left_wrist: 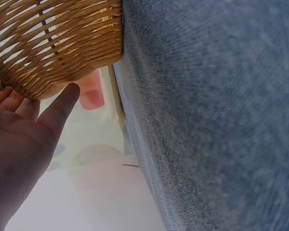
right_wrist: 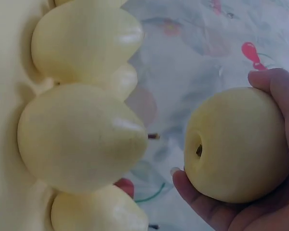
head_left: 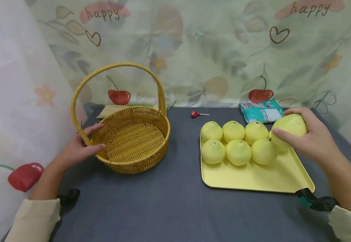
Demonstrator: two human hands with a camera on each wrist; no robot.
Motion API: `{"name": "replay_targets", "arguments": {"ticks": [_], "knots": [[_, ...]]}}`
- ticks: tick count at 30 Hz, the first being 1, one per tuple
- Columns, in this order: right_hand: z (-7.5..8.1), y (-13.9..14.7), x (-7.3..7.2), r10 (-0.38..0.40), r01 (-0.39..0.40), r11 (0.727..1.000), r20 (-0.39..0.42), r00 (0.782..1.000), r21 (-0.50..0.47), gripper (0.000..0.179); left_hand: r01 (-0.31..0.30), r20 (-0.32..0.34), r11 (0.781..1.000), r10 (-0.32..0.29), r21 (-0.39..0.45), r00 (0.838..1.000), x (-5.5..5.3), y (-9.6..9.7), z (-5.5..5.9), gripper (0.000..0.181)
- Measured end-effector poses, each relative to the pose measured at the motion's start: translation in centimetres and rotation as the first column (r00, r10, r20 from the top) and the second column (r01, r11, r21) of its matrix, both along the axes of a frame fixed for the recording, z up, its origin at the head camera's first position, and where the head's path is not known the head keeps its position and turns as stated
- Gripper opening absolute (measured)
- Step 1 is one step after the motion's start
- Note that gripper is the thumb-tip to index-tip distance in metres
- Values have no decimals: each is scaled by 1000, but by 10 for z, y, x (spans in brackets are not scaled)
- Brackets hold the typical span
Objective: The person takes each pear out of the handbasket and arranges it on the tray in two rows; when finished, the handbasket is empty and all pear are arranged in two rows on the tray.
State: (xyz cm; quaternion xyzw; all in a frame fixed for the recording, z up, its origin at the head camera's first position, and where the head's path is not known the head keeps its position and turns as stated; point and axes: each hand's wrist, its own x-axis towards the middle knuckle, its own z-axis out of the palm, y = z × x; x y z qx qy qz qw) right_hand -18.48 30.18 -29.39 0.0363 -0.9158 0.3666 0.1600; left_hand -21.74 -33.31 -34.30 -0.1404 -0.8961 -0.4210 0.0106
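Note:
At the left stands a round woven wicker basket (head_left: pixel 133 143) with a tall arched handle and a bare bottom. My left hand (head_left: pixel 72 151) holds its left rim by the foot of the handle, thumb and fingers on either side. In the left wrist view the thumb (left_wrist: pixel 62 106) lies along the outer weave. My right hand (head_left: pixel 317 141) grips a pale yellow pear (head_left: pixel 293 126) above the right end of a yellow tray (head_left: pixel 248 178). The right wrist view shows this pear (right_wrist: pixel 241 144) raised apart from a stemmed pear (right_wrist: pixel 82 137). Several pears sit in two rows on the tray.
A red-wrapped lollipop (head_left: pixel 194 114) lies near the back of the dark cloth (head_left: pixel 178 195). Behind the tray is a teal packet (head_left: pixel 258 112). A flat tan item (head_left: pixel 110 110) lies partly hidden behind the basket. Printed curtains (head_left: pixel 193 50) enclose the back and sides.

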Motion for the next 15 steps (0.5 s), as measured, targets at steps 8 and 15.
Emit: {"name": "replay_targets", "arguments": {"ticks": [8, 15], "knots": [[-6, 22, -8, -25, 0, 988, 163, 986, 153, 65, -3, 23, 1000, 3, -2, 1000, 0, 2, 3, 73], [-13, 32, -14, 78, -199, 933, 370, 926, 301, 65, 4, 24, 1000, -4, -1, 1000, 1, 2, 4, 73]]}}
